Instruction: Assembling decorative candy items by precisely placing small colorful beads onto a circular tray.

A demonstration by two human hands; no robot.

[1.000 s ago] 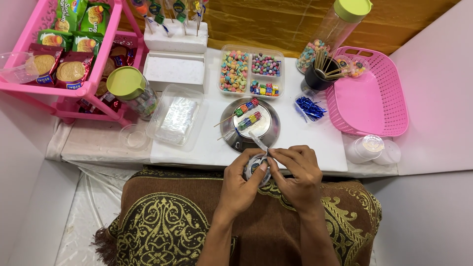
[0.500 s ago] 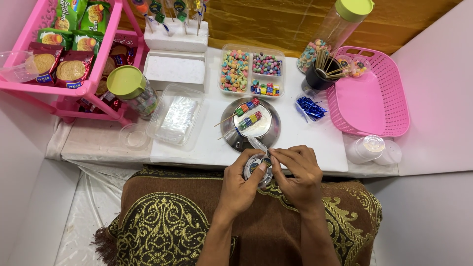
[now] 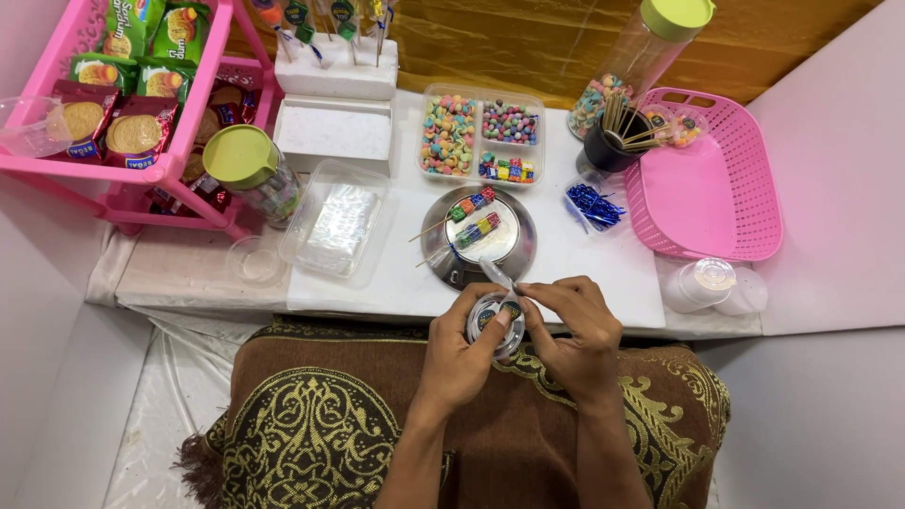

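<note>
Just below the centre of the frame, a small round roll of clear tape (image 3: 490,320) is cupped in the left hand (image 3: 459,358), with the fingers curled closed around its rim. A strip of tape (image 3: 500,275) is pinched between the thumb and forefinger of the right hand (image 3: 570,332), and it is seen rising up and to the left from the roll. Both hands are held over a brown cloth with gold patterns (image 3: 311,424) at the lower middle. Just above the hands, on the white table (image 3: 584,273), a round metal plate (image 3: 478,240) is set, on which two skewers of coloured candy cubes (image 3: 474,219) are laid. A clear divided tray of sweets (image 3: 481,134) is placed higher up, and a pink basket (image 3: 707,179) at the right.
</note>
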